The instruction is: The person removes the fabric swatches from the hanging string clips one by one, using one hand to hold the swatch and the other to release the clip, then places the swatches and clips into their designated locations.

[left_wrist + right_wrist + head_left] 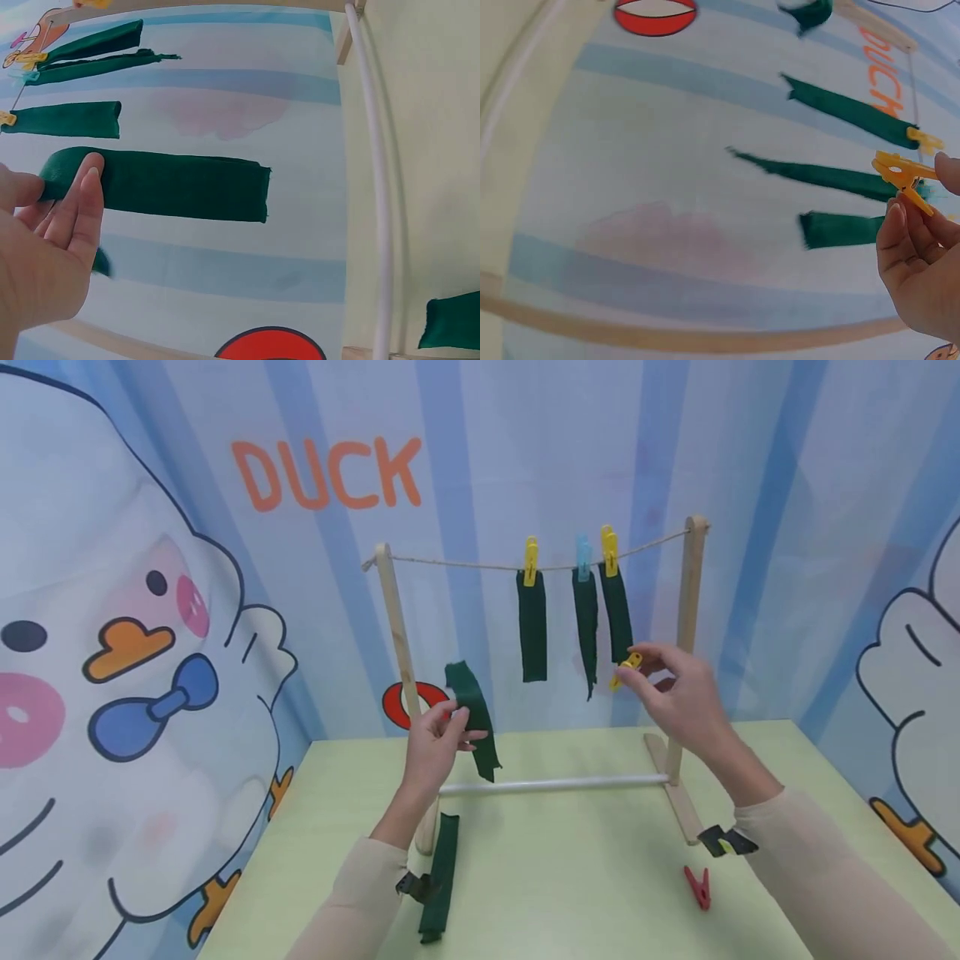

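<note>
Your left hand (435, 747) pinches one dark green cloth strip (474, 703) with thumb and fingers nearly closed, holding it in front of the rack's left post (396, 627). Your right hand (678, 693) pinches one yellow clothespin (905, 178) by its handles, between thumb and fingers drawn close together; in the head view it appears just by the lower end of the rightmost hung strip (617, 610).

Beyond your hands, three green strips hang from one cord (457, 563), each by its own peg: a yellow peg (531, 564) at left, a light blue peg (584, 558) in the middle, another yellow peg (611, 552) at right. Two wooden posts carry the cord, and one white rod (555, 784) runs between their feet.

On the pale green surface (562, 877) below you lie one more green strip (444, 864), near your left forearm, and one red clothespin (698, 888), near your right.

Behind stands a blue-striped backdrop (360, 602) lettered "DUCK".
</note>
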### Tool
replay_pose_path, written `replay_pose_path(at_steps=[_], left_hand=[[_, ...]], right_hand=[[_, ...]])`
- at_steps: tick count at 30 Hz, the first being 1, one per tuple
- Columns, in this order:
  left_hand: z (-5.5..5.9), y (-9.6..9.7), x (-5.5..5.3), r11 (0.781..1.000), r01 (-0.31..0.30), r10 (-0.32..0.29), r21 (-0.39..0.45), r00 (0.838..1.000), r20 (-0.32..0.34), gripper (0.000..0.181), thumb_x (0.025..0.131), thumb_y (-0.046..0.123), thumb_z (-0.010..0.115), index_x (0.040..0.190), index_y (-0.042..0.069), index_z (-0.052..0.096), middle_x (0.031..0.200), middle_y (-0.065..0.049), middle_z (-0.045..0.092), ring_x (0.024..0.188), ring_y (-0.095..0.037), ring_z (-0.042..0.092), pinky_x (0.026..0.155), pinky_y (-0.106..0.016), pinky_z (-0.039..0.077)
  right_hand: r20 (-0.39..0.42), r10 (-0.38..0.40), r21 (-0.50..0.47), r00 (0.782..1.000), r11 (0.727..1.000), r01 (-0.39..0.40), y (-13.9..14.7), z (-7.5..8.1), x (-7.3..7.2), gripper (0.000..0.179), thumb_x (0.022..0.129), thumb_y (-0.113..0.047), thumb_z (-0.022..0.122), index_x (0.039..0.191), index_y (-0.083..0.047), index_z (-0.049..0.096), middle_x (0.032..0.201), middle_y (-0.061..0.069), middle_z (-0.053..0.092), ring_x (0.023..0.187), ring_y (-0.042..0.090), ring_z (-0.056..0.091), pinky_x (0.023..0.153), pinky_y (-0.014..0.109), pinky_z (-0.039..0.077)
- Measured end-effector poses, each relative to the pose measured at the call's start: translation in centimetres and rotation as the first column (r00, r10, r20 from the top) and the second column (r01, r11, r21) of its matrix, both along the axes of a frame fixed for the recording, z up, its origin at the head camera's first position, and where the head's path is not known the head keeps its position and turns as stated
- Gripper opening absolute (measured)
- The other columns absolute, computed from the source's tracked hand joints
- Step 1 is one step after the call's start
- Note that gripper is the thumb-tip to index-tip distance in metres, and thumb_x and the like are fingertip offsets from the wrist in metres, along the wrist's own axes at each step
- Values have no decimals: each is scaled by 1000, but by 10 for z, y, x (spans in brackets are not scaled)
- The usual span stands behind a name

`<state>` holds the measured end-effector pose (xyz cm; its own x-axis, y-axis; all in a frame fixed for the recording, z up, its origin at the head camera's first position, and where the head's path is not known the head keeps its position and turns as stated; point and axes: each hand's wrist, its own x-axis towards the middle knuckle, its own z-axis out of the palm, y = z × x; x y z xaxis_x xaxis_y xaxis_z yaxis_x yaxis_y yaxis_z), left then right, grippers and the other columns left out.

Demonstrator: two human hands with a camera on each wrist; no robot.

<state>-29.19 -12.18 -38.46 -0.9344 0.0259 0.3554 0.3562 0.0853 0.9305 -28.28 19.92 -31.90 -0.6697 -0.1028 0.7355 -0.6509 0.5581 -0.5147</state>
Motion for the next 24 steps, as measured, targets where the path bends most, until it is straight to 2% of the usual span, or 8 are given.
replay_pose_path(at_steps=[5,10,14,17,20,24], left_hand=[[-7,-3,2,1000,13,-12,24,1000,-6,30,103,18,58,122,-4,62,109,-20,70,88,-32,74,74,-37,60],[-21,-4,7,999,8,-9,35,999,44,34,102,18,59,127,-5,60,112,-24,70,87,-31,74,73,-36,60],[-34,-5,11,1000,-5,2,25,996,94,40,102,17,60,133,-7,56,110,-25,68,86,-31,74,73,-37,60],[-39,-3,15,999,-16,11,33,992,127,39,102,17,59,133,-7,56,106,-24,68,85,-30,74,72,-35,60],[-42,-1,19,999,-18,11,48,989,145,38,102,19,60,131,-7,57,104,-22,70,84,-29,75,72,-34,60],[-47,-1,19,998,-25,14,63,986,166,38,102,22,61,129,-4,58,94,-23,69,83,-28,75,70,-30,59]], right_hand=[[78,-43,48,996,998,39,20,-24,4,27,94,-14,71,116,1,67,93,10,66,80,13,58,65,10,48],[146,-104,68,984,993,95,37,-46,11,33,97,-22,69,120,1,66,95,9,67,81,10,58,67,8,47],[164,-142,81,976,988,130,44,-64,18,35,97,-25,68,120,1,66,97,10,68,84,6,58,68,7,46],[171,-164,95,972,984,150,50,-74,22,34,97,-25,69,119,0,67,97,10,69,85,6,59,68,7,45],[184,-197,109,963,978,180,59,-81,27,34,96,-24,70,119,-1,67,96,11,69,86,13,62,68,8,46],[221,-225,138,949,970,198,70,-87,35,35,95,-25,70,118,1,66,94,14,70,86,28,65,61,18,50]])
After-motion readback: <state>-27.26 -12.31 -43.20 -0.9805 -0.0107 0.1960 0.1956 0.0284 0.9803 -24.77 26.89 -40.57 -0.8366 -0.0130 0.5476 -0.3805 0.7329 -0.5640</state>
